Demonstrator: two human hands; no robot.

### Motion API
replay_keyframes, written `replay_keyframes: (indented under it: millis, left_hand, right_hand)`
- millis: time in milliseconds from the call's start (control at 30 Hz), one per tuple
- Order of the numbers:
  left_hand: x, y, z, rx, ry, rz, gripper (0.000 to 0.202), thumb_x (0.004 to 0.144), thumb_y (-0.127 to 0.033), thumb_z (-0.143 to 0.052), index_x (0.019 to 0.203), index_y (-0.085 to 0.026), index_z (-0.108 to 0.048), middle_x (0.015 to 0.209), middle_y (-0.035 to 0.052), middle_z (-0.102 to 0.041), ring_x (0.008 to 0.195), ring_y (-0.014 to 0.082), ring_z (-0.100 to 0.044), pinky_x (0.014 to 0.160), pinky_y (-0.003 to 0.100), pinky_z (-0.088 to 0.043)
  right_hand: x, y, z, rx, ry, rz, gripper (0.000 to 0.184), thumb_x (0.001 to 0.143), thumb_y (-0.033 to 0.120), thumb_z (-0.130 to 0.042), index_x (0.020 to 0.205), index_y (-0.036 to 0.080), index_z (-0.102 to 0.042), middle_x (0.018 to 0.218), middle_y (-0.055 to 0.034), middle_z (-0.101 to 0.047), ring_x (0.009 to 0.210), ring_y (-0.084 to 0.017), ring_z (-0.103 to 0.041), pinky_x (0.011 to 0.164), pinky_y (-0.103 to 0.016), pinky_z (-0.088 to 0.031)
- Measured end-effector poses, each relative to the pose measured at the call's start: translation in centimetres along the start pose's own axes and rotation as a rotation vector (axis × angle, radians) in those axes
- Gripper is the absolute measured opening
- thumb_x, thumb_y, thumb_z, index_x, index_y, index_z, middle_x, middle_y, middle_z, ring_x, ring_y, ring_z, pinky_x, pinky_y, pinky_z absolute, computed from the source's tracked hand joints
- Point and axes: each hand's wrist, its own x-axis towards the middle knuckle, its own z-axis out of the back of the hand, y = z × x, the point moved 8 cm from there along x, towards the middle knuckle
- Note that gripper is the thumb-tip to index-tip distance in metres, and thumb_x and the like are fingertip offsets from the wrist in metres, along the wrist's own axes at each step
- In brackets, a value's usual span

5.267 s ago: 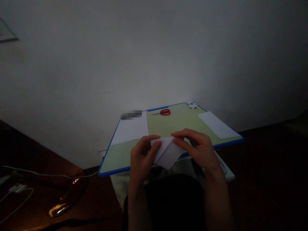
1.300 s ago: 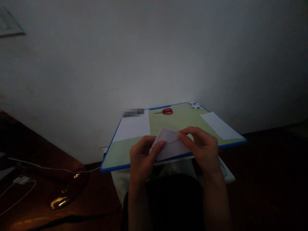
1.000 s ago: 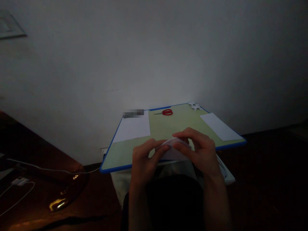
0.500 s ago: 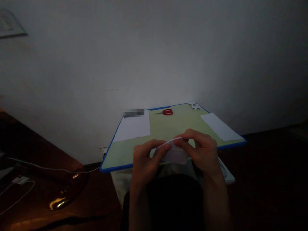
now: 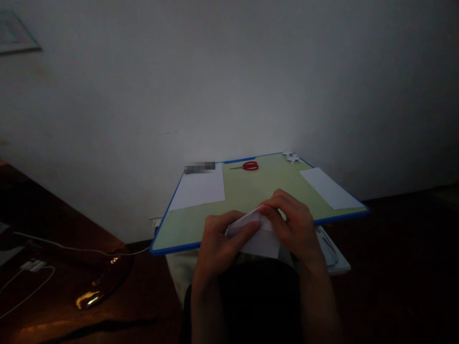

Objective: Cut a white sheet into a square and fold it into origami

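Observation:
A folded piece of white paper (image 5: 261,243) is held up between both hands, over the near edge of the green board. My left hand (image 5: 222,241) grips its left side, with the thumb lying across the near face. At the paper's top edge, my right hand (image 5: 290,220) pinches the fold between thumb and fingers. Red-handled scissors (image 5: 250,166) lie beyond the hands, their blades pointing left. The fingers behind the paper are partly hidden.
A blue-edged green board (image 5: 186,224) carries a white sheet (image 5: 201,188) at left, a white paper strip (image 5: 330,188) at right and several small paper cutouts (image 5: 292,157) at the far right corner. A wall (image 5: 229,86) rises behind. A white cable (image 5: 79,250) runs at left.
The right hand has shifted slightly left along the paper's top edge. The paper has tilted so more of its near face shows, and the left thumb has slid right across it.

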Motion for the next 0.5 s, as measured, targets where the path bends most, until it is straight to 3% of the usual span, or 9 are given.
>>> replay_keyframes:
  millis: [200,367,500]
  left_hand:
    - [0.3,0.1,0.0,0.019,-0.026,0.024,0.019,0.090,-0.033,-0.077,0.078,-0.019,-0.081,0.061,-0.0017,-0.071,0.052,0.0126,-0.059,0.046,0.021,-0.042]
    - [0.1,0.8,1.0,-0.079,-0.167,-0.015,0.013,0.088,-0.033,-0.081,0.094,-0.021,-0.084,0.087,0.0042,-0.084,0.076,0.0192,-0.076,0.065,0.025,-0.058]
    - [0.0,0.4,1.3,-0.032,-0.192,-0.058,0.008,0.090,-0.029,-0.080,0.095,-0.027,-0.086,0.085,0.0012,-0.084,0.072,0.0169,-0.077,0.063,0.024,-0.057]
  right_hand:
    - [-0.1,-1.0,-0.4,-0.018,0.019,-0.059,0.019,0.104,0.026,-0.060,0.086,0.023,-0.065,0.074,0.0017,-0.067,0.066,-0.014,-0.061,0.064,-0.027,-0.048]
    - [-0.4,-1.8,0.5,-0.022,-0.066,-0.150,0.018,0.101,0.031,-0.063,0.086,0.024,-0.070,0.073,0.0010,-0.072,0.063,-0.016,-0.063,0.059,-0.027,-0.048]
    - [-0.5,-1.8,0.8,-0.018,-0.096,-0.178,0.018,0.099,0.034,-0.066,0.086,0.024,-0.073,0.071,0.0013,-0.072,0.060,-0.015,-0.061,0.057,-0.027,-0.048]
